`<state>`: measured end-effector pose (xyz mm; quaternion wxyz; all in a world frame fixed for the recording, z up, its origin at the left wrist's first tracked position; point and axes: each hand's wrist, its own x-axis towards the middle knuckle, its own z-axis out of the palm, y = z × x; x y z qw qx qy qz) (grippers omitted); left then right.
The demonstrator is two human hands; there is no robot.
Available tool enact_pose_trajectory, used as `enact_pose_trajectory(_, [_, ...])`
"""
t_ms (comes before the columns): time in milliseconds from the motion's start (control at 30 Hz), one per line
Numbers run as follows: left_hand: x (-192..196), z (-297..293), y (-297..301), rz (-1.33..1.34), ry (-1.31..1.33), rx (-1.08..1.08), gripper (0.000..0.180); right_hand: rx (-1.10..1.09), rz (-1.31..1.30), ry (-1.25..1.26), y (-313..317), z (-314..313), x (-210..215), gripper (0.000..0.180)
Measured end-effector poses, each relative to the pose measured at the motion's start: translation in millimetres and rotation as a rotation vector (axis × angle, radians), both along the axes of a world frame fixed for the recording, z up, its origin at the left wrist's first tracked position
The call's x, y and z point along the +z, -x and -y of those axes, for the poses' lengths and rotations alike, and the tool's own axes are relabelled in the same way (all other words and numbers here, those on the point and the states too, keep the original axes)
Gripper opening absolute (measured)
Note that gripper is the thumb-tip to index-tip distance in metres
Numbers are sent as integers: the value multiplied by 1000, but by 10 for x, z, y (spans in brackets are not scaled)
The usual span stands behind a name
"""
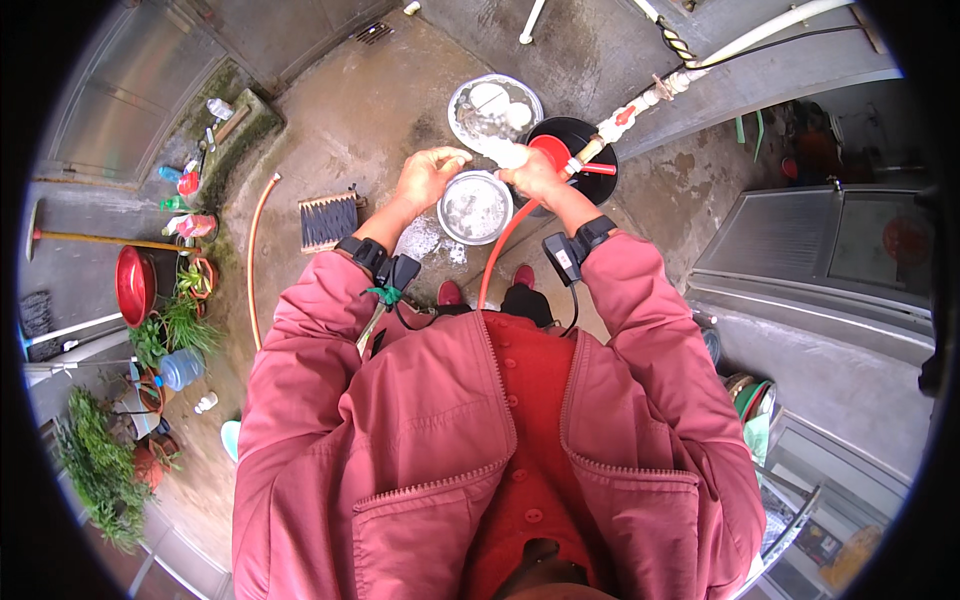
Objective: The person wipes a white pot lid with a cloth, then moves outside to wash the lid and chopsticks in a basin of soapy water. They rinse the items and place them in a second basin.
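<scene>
My left hand (428, 178) is closed, its fingers curled inward, at the upper left of a round metal basin (476, 238) with whitish, sudsy contents. Whether it touches the rim I cannot tell. Across from it, my right hand (537, 174) is also closed, at the basin's upper right. A glaring white patch (504, 152) lies at its fingertips, too bright to make out. Just beyond sits a larger metal basin (458, 128) with pale round dishes (490, 98) in it. A red dipper (548, 148) rests over a black tub (604, 162), partly hidden by my right hand.
A pipe with a red-handled valve (625, 115) comes in from the upper right, and a red hose (494, 262) runs down from it. A bristled brush (329, 221) and another hose (256, 235) lie left. Potted plants (195, 318) and a red basin (135, 286) stand farther left.
</scene>
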<state>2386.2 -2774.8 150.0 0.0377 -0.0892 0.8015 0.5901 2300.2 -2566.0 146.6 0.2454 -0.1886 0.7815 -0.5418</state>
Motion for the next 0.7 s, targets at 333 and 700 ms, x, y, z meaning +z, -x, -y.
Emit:
enact_pose_trajectory(333, [220,-74,-163,-623,408,-254,65,133,1072,546,-121,-67,199,7])
enact_pose_trajectory(700, [415,-175,47,-1034,798,-672,49,455,1217,217,-375,-25,309,26])
